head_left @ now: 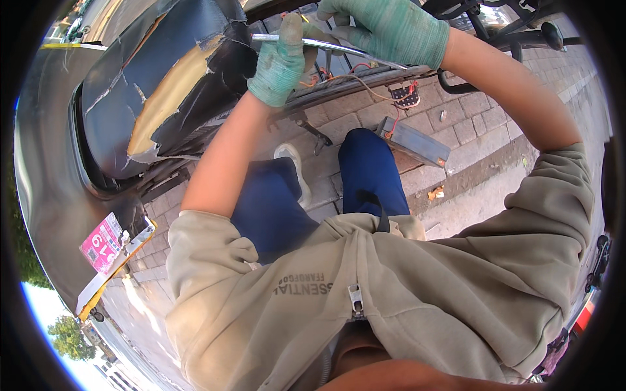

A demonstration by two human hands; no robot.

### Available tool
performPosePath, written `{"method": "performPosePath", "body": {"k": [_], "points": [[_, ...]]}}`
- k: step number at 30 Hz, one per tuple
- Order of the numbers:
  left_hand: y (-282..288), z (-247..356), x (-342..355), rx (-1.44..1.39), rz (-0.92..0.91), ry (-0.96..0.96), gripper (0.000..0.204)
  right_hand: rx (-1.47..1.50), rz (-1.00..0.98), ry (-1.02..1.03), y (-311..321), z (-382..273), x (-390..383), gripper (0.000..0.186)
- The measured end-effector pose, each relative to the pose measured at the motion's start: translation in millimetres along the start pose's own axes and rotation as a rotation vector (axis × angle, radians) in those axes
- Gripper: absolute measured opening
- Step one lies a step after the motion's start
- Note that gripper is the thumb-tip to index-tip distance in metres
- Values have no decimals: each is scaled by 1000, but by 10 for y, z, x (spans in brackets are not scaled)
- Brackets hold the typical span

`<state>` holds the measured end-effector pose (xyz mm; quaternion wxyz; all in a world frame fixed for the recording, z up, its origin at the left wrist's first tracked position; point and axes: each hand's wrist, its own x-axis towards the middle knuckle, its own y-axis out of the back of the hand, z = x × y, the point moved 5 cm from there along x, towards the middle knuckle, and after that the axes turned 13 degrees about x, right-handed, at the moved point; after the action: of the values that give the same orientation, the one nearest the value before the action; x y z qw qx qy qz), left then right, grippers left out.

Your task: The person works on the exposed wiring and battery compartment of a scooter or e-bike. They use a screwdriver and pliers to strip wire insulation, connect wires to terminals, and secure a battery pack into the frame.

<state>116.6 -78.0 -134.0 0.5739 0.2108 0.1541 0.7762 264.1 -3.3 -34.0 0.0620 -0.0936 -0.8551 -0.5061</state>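
My left hand [282, 62], in a green knit work glove, is at the open frame of a vehicle beside its torn black seat [176, 91]. Its thumb lies across a shiny metal bar [352, 52], and the other fingers are bent, partly hidden behind it. Just to the right is my right hand [398, 32], also in a green glove, over the same frame with its fingers curled. The top edge of the picture cuts part of it off. What lies between the fingers cannot be made out. Red and brown wires [372, 88] run through the frame below my hands.
A grey box-shaped battery [417, 143] with a red wire lies on the brick paving [469, 114], right of my knee. A dotted black piece [405, 98] hangs near the wires. Yellow foam [173, 91] shows through the seat. Black bars [515, 42] jut out at upper right.
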Motion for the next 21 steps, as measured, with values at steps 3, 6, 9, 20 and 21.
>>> {"method": "performPosePath", "body": {"k": [3,6,9,20,21], "points": [[-10,-19,155,-81,-115,-100,103,-363,-162,736,69,-245,-18,30],[-64,-256,300,-436,-74,87,86,-367,-284,773,-124,-258,121,26],[-219,-449,458,-411,-68,45,70,-390,-205,740,-447,-382,271,15],[-40,-1499,73,817,-228,101,26,-421,-648,114,-245,-420,509,35],[-26,-1529,37,826,-265,52,27,-465,-667,99,-254,-432,529,36]]}}
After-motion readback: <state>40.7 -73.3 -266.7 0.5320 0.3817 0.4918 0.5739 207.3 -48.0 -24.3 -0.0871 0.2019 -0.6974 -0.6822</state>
